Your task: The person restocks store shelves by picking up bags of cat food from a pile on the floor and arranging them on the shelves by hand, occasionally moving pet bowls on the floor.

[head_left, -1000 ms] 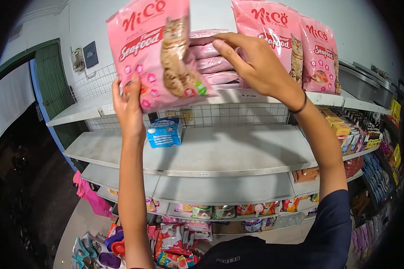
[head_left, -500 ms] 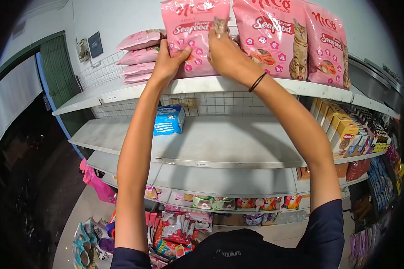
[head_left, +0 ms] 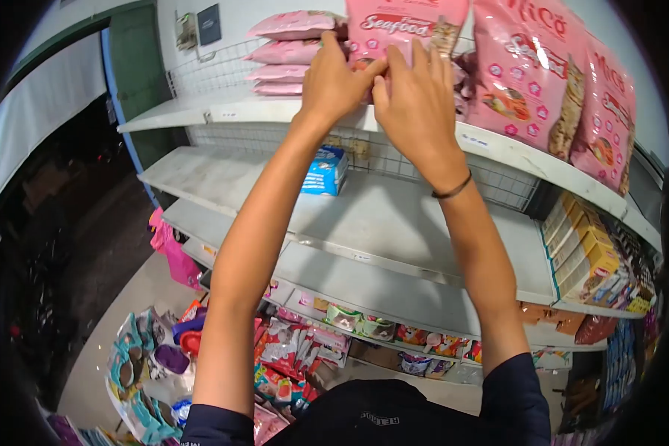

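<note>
Left hand [head_left: 333, 83]: half-open at a pink bag's [head_left: 398, 26] left edge; grip cannot be told. Right hand [head_left: 420, 108]: fingers extended against its front, apparently steadying it. Bag upright on top shelf [head_left: 275, 113], "Seafood" outward. Left: flat bags [head_left: 286, 52], seemingly stacked for compactness. Right: upright bag [head_left: 520, 85], "NiCo".

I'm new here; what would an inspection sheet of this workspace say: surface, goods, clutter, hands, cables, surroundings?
Surface: upper white shelf, labels on its edge.
Job's things: upright NiCo Seafood cat food bag; stack of flat pink bags to its left; two upright NiCo bags to its right.
Clutter: blue pack on the shelf below; assorted packets on the floor.
Hands: left hand at the bag's left edge, grip unclear; right hand before it, fingers extended.
Cables: none certain; detail near the wall box is too small.
Surroundings: green door panel beside a dark opening.
</note>
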`<state>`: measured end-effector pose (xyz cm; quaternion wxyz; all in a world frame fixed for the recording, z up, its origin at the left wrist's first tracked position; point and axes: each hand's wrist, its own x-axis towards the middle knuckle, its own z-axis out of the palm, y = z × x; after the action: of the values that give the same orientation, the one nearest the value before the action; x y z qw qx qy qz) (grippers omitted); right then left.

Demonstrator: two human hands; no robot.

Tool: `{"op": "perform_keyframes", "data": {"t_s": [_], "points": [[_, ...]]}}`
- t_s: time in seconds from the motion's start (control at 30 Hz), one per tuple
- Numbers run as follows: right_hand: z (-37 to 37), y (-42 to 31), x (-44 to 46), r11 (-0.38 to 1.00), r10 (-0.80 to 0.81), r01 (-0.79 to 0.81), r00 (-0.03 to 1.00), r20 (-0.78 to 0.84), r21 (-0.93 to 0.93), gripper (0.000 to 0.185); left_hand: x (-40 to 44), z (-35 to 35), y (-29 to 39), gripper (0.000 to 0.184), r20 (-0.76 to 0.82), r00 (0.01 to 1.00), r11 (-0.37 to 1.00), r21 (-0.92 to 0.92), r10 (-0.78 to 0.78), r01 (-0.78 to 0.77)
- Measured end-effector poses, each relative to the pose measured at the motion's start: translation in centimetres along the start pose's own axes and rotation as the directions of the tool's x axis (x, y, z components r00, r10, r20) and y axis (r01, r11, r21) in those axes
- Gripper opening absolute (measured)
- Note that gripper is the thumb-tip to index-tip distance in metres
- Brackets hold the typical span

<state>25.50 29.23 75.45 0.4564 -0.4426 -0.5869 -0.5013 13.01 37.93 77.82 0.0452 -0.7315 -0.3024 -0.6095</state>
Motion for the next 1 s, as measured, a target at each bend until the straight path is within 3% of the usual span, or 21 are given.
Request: {"op": "perform_keyframes", "data": {"t_s": [0.1,0.17,0.2,0.27,0.3,0.4,0.43,0.5,0.57,0.63,0.7,0.77,0.83,0.87,0.93,0.97,1.0], "points": [[0.1,-2.0,-0.4,0.998,0.032,-0.026,0.993,-0.11,0.054,0.036,-1.7,-1.0,0.0,0.064,-0.072,0.997,0.999,-0.041,0.017,-0.02],[-0.4,-3.3,-0.3,0.994,0.043,-0.027,0.988,-0.151,0.105,0.033,-3.0,-1.9,-0.2,0.056,-0.196,0.974,0.984,-0.11,0.115,-0.138],[-0.9,-4.0,-0.1,0.955,0.098,-0.045,0.981,-0.168,0.292,0.033,-3.9,-2.7,-0.3,0.052,-0.259,0.953,0.972,-0.128,0.16,-0.198],[-1.0,-6.2,-0.7,0.762,0.217,-0.082,0.967,-0.134,0.643,0.032,-7.1,-5.5,1.1,0.052,-0.272,0.959,0.985,-0.126,0.08,-0.118],[-0.7,-7.8,-1.8,0.724,0.201,-0.087,0.975,-0.089,0.684,0.032,-9.3,-6.6,1.2,0.054,-0.278,0.96,0.986,-0.152,0.024,-0.069],[-0.5,-12.7,-6.8,0.232,0.311,-0.285,0.928,0.206,0.93,0.025,-18.1,-7.8,-1.8,0.047,-0.354,0.932,0.992,-0.123,-0.073,0.031],[-0.4,-14.6,-9.2,0.182,0.271,-0.327,0.923,0.272,0.927,0.025,-21.7,-8.2,-2.6,0.043,-0.385,0.918,0.991,-0.127,-0.092,0.045],[0.2,-19.5,-15.1,0.009,0.02,-0.495,0.869,0.494,0.869,0.022,-30.5,-8.7,-4.2,0.044,-0.371,0.867,0.941,-0.077,-0.333,0.328],[0.4,-24.4,-22.3,-0.01,-0.251,-0.689,0.703,0.665,0.725,0.02,-40.8,-7.8,-6.5,0.046,-0.412,0.734,0.835,-0.154,-0.54,0.528],[1.0,-29.1,-31.8,-0.101,-0.492,-0.901,0.414,0.766,0.422,0.02,-52.8,-8.0,-7.3,0.047,-0.311,0.567,0.63,-0.162,-0.763,0.759],[1.1,-32.4,-41.8,-0.018,-0.629,-0.907,0.338,0.7,0.421,0.021,-62.5,-8.7,-6.0,0.037,-0.318,0.274,0.368,-0.287,-0.908,0.885],[-0.1,-34.0,-49.1,0.142,-0.769,-0.928,0.117,0.629,0.346,0.025,-70.4,-10.3,-3.5,0.028,-0.413,0.095,0.148,-0.098,-0.906,0.984],[-1.7,-35.5,-55.1,0.193,-0.834,-0.93,0.013,0.552,0.313,0.026,-81.4,-10.4,-2.4,0.021,-0.518,-0.119,0.001,-0.225,-0.847,0.974],[-2.4,-36.3,-57.7,0.242,-0.867,-0.923,-0.066,0.495,0.301,0.026,-83.7,-11.4,-1.5,0.021,-0.528,-0.145,-0.02,-0.235,-0.837,0.972],[-4.0,-38.1,-62.6,0.298,-0.892,-0.91,-0.158,0.423,0.289,0.027,-87.6,-13.1,-0.3,0.021,-0.473,-0.486,-0.163,-0.572,-0.735,0.804],[-4.6,-39.2,-64.9,0.352,-0.89,-0.892,-0.226,0.396,0.283,0.031,-89.6,-13.8,-0.5,0.021,-0.475,-0.5,-0.17,-0.58,-0.724,0.797],[-5.4,-40.3,-67.2,0.407,-0.882,-0.87,-0.294,0.37,0.278,0.035,-91.7,-14.6,-1.1,0.03,-0.444,-0.587,-0.14,-0.706,-0.677,0.695]]}}
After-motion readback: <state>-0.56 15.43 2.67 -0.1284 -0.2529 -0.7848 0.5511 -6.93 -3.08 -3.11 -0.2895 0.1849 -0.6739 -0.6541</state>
